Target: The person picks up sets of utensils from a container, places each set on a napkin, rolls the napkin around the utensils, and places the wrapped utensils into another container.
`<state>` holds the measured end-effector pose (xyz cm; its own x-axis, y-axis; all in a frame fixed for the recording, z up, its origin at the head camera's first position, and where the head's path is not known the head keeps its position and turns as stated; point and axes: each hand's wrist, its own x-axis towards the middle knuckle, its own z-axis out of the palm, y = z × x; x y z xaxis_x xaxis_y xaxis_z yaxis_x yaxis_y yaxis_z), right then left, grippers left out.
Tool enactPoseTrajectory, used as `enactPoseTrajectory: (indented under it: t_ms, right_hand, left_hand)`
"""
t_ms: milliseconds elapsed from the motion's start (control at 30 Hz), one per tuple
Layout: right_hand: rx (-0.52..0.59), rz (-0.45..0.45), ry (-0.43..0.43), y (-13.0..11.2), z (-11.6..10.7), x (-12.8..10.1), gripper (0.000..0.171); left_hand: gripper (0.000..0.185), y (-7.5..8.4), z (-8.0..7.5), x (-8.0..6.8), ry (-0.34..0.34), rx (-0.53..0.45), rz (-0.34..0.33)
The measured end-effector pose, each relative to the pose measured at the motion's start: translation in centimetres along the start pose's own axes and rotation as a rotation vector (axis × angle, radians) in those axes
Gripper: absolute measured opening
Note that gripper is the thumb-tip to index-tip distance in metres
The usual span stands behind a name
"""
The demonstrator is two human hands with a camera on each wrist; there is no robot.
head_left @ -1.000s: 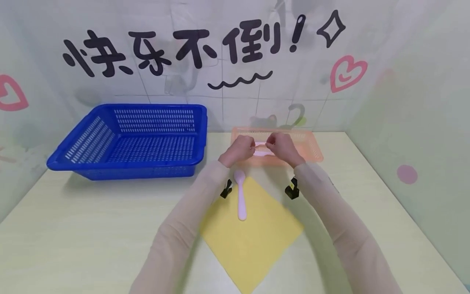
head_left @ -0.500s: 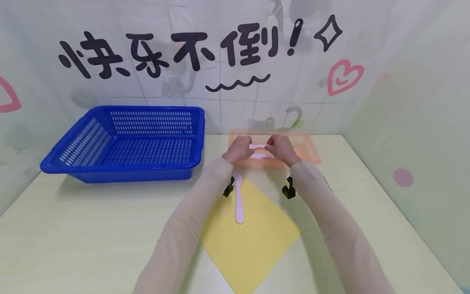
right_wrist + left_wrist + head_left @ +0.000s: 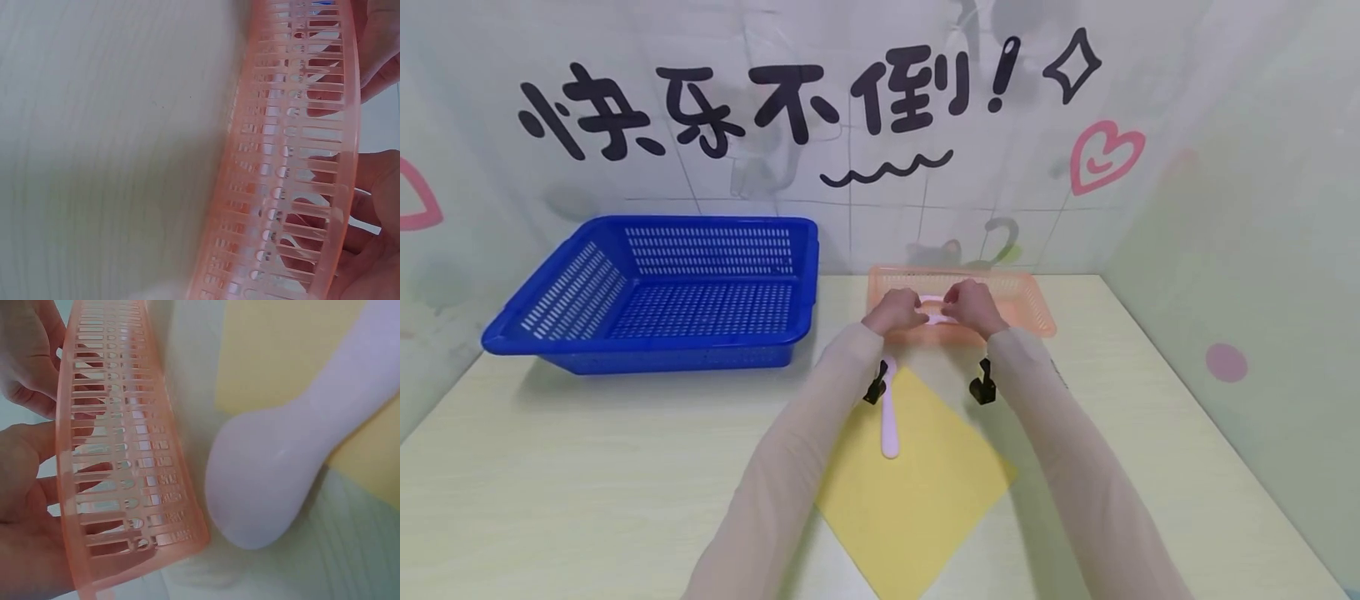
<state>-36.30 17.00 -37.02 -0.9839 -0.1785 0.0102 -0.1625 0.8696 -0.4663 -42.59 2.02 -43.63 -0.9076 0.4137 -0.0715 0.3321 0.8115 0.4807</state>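
Observation:
Both hands reach over an orange plastic basket (image 3: 1035, 308) with slatted walls at the back of the table. My left hand (image 3: 895, 312) is at its left half, fingers spread and lowered inside, seen through the slats in the left wrist view. Facing it, my right hand (image 3: 973, 305) dips its loosely bent fingers into the basket. Pale pink pieces (image 3: 937, 319) lie between the two hands, fingertips right at them; their ends are hidden by the hands. A pale pink spoon (image 3: 889, 429) lies in front of the basket, its bowl (image 3: 256, 481) close to the basket wall.
The spoon's handle lies over a yellow square sheet (image 3: 917, 508), which is turned cornerwise on the pale table (image 3: 625, 483). A large blue slatted basket (image 3: 722, 337) stands at the back left. A printed curtain (image 3: 880, 217) hangs behind and along both sides.
The left hand has moved slightly right and toward me, and its fingers have parted. The right hand shifts only a little. The head view has tilted slightly.

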Motion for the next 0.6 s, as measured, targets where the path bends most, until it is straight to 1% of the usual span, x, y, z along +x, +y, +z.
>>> enactPoseTrajectory:
  t_ms: [33,67,100,133,167,200,267,300,333,367,400,433,500,533,600]
  right_hand:
    - [0.0,0.048,-0.041,-1.0,-0.5,-0.7,0.026]
    - [-0.001,0.063,-0.059,-1.3,-0.6,-0.8,0.028]
    - [0.003,0.073,-0.079,-1.2,-0.6,-0.8,0.03]
    - [0.0,0.059,-0.074,-0.3,0.1,-0.1,0.032]
    - [0.001,0.035,-0.067,1.0,0.9,0.9,0.033]
    - [0.005,0.018,-0.063,2.4,1.8,1.9,0.035]
    - [0.012,0.014,-0.101,4.5,3.0,3.5,0.039]
    - [0.025,-0.013,-0.084,5.5,3.6,4.1,0.037]
    - [0.023,-0.001,-0.093,5.5,3.6,4.1,0.036]
    - [0.027,0.034,-0.125,4.8,3.2,3.6,0.035]
    - [0.029,0.076,-0.153,3.8,2.5,2.9,0.034]
    - [0.023,0.1,-0.169,2.8,1.9,2.3,0.032]
    - [0.019,0.108,-0.161,2.3,1.7,2.0,0.026]
    - [0.013,0.115,-0.171,2.7,1.9,2.4,0.025]
    - [0.009,0.11,-0.168,6.1,4.0,5.4,0.022]
  left_hand:
    - [0.047,-1.2,1.0,1.6,0.0,-0.003,0.01]
    - [0.048,-1.8,1.7,2.6,-0.014,-0.004,-0.011]
    - [0.047,-2.1,2.0,3.1,-0.042,-0.004,-0.039]
    - [0.047,-2.5,2.3,3.6,-0.056,-0.009,-0.043]
    - [0.045,-2.7,2.7,3.9,-0.042,0.01,-0.03]
    - [0.047,-2.6,2.5,3.8,-0.083,-0.004,-0.052]
    - [0.049,-2.4,2.3,3.5,-0.125,-0.004,-0.068]
    - [0.048,-1.9,1.9,3.0,-0.171,-0.01,-0.087]
    - [0.046,-1.7,1.8,2.8,-0.18,-0.008,-0.089]
    - [0.042,-1.6,1.9,2.7,-0.167,0.002,-0.086]
    - [0.038,-1.3,1.7,2.4,-0.181,-0.006,-0.106]
    - [0.034,-1.3,1.7,2.4,-0.17,0.003,-0.099]
    - [0.028,-1.1,1.6,2.2,-0.16,-0.002,-0.1]
    - [0.028,-0.9,1.4,1.9,-0.15,0.002,-0.097]
    - [0.03,-0.5,1.0,1.4,-0.158,0.001,-0.096]
